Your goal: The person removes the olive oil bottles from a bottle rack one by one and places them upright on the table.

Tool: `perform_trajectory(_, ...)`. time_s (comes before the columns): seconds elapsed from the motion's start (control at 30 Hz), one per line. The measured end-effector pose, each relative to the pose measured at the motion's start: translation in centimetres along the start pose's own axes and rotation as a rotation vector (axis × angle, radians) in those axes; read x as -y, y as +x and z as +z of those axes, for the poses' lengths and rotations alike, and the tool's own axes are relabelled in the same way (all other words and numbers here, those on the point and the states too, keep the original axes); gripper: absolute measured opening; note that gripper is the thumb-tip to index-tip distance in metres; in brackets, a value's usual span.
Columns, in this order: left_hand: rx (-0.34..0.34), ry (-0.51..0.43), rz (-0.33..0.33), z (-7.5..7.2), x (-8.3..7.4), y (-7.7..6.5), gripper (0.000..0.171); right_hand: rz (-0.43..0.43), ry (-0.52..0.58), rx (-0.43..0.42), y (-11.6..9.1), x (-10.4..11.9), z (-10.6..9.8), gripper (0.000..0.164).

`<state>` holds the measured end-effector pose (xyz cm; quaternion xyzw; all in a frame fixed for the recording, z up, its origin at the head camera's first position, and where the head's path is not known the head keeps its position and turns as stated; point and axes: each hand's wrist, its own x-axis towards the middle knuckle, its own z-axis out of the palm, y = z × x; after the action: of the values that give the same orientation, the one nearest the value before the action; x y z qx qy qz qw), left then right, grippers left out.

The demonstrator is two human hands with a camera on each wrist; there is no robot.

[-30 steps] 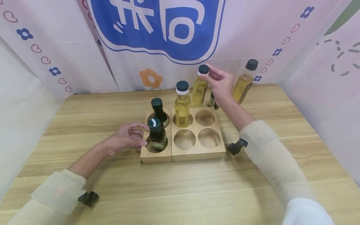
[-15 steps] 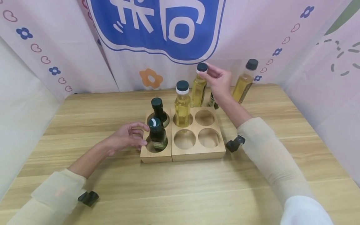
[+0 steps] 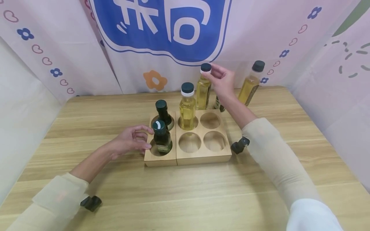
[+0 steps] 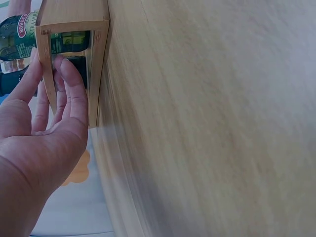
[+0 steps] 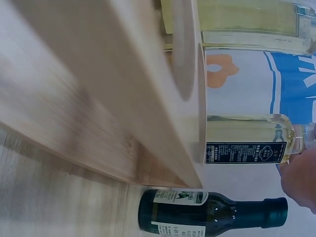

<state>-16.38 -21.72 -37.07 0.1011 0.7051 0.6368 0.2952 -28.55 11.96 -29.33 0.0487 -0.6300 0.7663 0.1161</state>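
My right hand [image 3: 223, 80] pinches an oil bottle [image 3: 203, 93] by its neck, just under the dark cap. Its pale yellow oil and dark label [image 5: 247, 152] show in the right wrist view, behind the rack. The left hand [image 3: 130, 141] holds the left edge of a wooden bottle rack [image 3: 203, 157], its fingertips at the rim and open end in the left wrist view. Two dark green bottles [image 3: 162, 141] stand in the rack's left holes. A yellow oil bottle [image 3: 187, 110] stands in the back middle hole.
Behind the rack, a small dark green bottle [image 5: 212, 213] stands by its right corner, partly hidden by my right hand in the head view. Another yellow oil bottle [image 3: 249, 86] is at the back right. A printed cloth [image 3: 130, 73] hangs behind the table [image 3: 173, 195].
My right hand has shifted slightly left and away from me, with the oil bottle's cap moving along and the bottle becoming more upright. The left hand stays in place on the rack.
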Motion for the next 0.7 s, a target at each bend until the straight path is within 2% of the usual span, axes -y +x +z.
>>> perform_trajectory(0.33, -0.009, 0.001, -0.011, -0.1, 0.1, 0.0, 0.050, 0.034, -0.076, 0.035, -0.3, 0.7, -0.1, 0.039)
perform_trajectory(0.53, -0.009, 0.001, -0.007, 0.0, 0.1, 0.0, 0.052, 0.081, -0.104, 0.076, -1.3, 1.5, -0.2, 0.058)
perform_trajectory(0.7, -0.006, 0.003, -0.001, 0.0, 0.0, -0.1, 0.051, 0.059, -0.118, 0.110, -2.3, 2.2, -0.5, 0.070)
